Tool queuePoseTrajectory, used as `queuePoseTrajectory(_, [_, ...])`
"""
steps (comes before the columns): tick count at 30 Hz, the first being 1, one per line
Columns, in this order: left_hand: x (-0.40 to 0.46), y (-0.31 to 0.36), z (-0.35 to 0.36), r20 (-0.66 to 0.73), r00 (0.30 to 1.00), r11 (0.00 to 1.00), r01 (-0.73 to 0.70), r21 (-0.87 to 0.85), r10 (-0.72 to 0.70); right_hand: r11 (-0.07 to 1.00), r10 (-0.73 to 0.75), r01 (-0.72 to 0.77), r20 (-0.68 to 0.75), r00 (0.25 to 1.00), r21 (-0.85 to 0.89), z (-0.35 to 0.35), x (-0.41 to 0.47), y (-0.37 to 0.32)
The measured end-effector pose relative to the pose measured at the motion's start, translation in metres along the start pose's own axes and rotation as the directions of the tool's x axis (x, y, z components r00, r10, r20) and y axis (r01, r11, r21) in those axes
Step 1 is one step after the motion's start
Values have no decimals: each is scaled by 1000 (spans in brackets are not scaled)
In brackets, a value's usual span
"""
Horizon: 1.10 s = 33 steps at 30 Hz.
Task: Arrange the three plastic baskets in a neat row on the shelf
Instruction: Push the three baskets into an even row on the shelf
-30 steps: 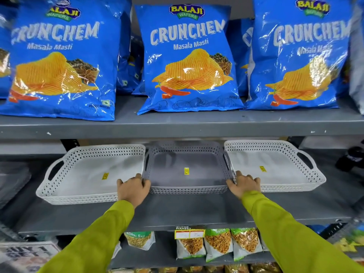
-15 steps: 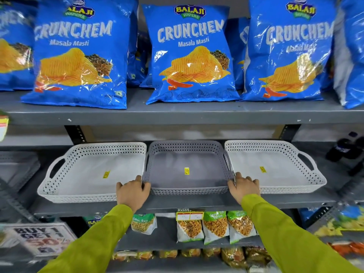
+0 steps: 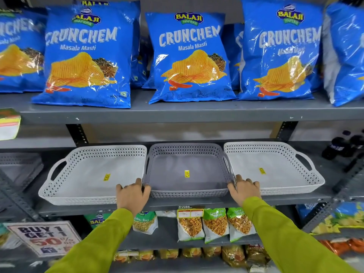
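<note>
- Since earlier frame: view had risen; baskets unmoved.
- Left hand (image 3: pixel 132 196) and right hand (image 3: pixel 243 189) each curled over a front corner of grey basket (image 3: pixel 188 176); fingertips hidden by rims.
- Grey basket sat between left white basket (image 3: pixel 94 174) and right white basket (image 3: pixel 273 168) on shelf (image 3: pixel 177 203), touching; row ran left-right, handles sideways.

The left hand (image 3: pixel 132 196) covers the near corner where the left white basket (image 3: pixel 92 174) meets the grey basket (image 3: pixel 187 170), and the right hand (image 3: pixel 244 189) hides the grey one's other near corner. Fingertips (curled over the rims) cannot be seen. Below the hands, the price tag (image 3: pixel 190 213) is too blurred to read. Far right of the right hand, a chip bag (image 3: pixel 346 56) is cut off by the edge.
</note>
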<state>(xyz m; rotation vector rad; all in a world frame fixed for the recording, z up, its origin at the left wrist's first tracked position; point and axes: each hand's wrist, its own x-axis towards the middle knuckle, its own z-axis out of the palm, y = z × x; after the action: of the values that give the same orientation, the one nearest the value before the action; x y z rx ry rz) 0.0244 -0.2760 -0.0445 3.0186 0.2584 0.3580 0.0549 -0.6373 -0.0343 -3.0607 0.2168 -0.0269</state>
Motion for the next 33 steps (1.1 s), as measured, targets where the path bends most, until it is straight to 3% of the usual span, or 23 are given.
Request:
queuePoseTrajectory(23, [-12,4,-4,23,999,999,45,23,-45,1000,7,-7,7,1000,5,0,-6,-1])
queuePoseTrajectory(33, [-17,4,1,-50,999,1000,18,22,-17,1000,18,-18,22,1000,18,3,-7,2])
